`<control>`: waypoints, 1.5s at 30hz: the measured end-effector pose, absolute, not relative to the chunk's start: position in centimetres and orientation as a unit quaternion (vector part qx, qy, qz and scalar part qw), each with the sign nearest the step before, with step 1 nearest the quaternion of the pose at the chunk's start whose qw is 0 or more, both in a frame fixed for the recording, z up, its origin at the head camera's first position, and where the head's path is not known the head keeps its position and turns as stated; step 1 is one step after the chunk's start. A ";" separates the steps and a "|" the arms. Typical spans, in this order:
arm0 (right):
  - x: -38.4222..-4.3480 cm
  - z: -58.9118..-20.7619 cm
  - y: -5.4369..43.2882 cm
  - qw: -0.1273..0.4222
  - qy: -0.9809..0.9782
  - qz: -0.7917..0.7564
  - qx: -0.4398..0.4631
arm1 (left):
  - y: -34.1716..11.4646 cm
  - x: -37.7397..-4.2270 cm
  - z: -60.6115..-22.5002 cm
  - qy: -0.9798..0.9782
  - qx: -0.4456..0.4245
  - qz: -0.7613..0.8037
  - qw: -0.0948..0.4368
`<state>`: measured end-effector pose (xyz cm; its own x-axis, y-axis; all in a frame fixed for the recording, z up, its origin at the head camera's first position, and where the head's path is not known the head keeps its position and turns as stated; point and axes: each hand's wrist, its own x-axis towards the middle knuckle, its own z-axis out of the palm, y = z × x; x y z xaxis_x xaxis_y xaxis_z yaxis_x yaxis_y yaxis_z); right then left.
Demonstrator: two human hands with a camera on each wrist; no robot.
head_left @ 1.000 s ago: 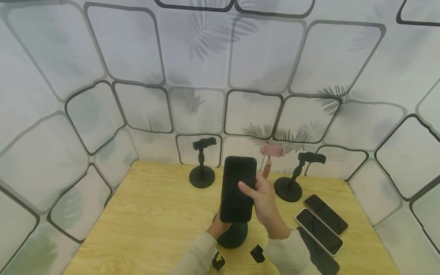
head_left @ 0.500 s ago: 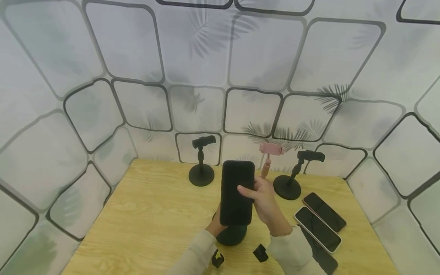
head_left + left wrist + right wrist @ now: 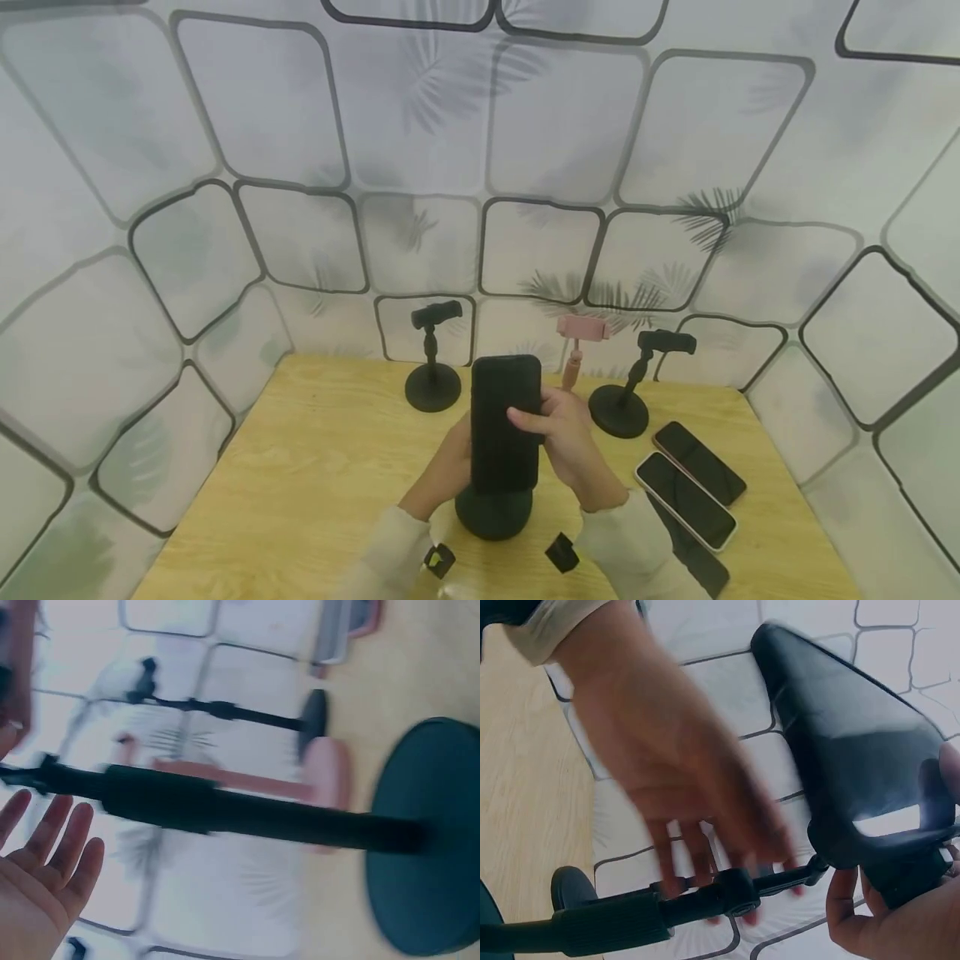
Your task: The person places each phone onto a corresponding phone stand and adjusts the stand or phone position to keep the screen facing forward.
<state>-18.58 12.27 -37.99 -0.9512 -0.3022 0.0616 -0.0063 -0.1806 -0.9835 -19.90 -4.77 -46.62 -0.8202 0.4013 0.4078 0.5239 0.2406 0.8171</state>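
Observation:
A black phone (image 3: 506,421) stands upright on a dark phone stand, whose round base (image 3: 493,512) rests on the table. My right hand (image 3: 570,442) grips the phone from the right, thumb across its screen; in the right wrist view its fingers (image 3: 844,904) are behind the phone by the clamp (image 3: 907,877). My left hand (image 3: 450,454) is at the phone's left edge, fingertips hidden behind it in the head view. The left wrist view shows that left hand (image 3: 45,892) with fingers spread and extended beside the stand's stem (image 3: 161,796), holding nothing.
Behind stand a black phone stand (image 3: 432,387), a pink one (image 3: 582,327) and another black one (image 3: 618,411). Several phones (image 3: 686,500) lie at the table's right. A patterned cloth wall (image 3: 420,242) surrounds the wooden table (image 3: 300,492).
My left hand has moved up, from low beside the stem to the phone's left edge. The phone stands straighter and slightly lower, still in my right hand. The head view has shifted slightly.

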 end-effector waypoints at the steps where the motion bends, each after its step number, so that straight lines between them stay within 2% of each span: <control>1: -18.6 -38.0 12.3 0.103 0.631 -0.760 -0.119 | -5.0 -19.6 -45.9 -0.786 -0.291 -0.542 0.065; 7: -18.8 -38.0 12.2 0.124 0.621 -0.766 -0.108 | -6.3 -18.5 -42.9 -0.785 -0.332 -0.502 0.143; 13: -18.9 -38.4 12.3 0.114 0.623 -0.761 -0.140 | -7.1 -18.9 -42.8 -0.755 -0.396 -0.474 0.222; 19: -18.8 -38.8 12.2 0.083 0.644 -0.737 -0.189 | -7.6 -19.1 -42.7 -0.742 -0.418 -0.456 0.260; 25: -18.4 -38.9 12.0 0.047 0.676 -0.711 -0.191 | -7.9 -19.2 -42.6 -0.740 -0.425 -0.441 0.279; 29: -18.2 -39.0 11.9 0.031 0.684 -0.705 -0.183 | -8.0 -19.3 -42.7 -0.736 -0.423 -0.452 0.273; 35: -18.1 -39.2 11.8 0.011 0.678 -0.711 -0.188 | -7.9 -19.3 -42.6 -0.731 -0.406 -0.497 0.231; 38: -18.1 -39.1 11.9 0.012 0.681 -0.707 -0.188 | -7.9 -19.3 -42.4 -0.717 -0.400 -0.538 0.190; 45: -18.2 -39.1 11.9 0.031 0.677 -0.707 -0.201 | -8.1 -19.7 -42.4 -0.679 -0.390 -0.620 0.054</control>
<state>-18.24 11.91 -39.14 -0.9172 -0.3166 0.2419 -0.2280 -0.0809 -0.9703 -19.73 -8.05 -42.39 -0.6904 0.4622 0.5565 0.5966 -0.0713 0.7994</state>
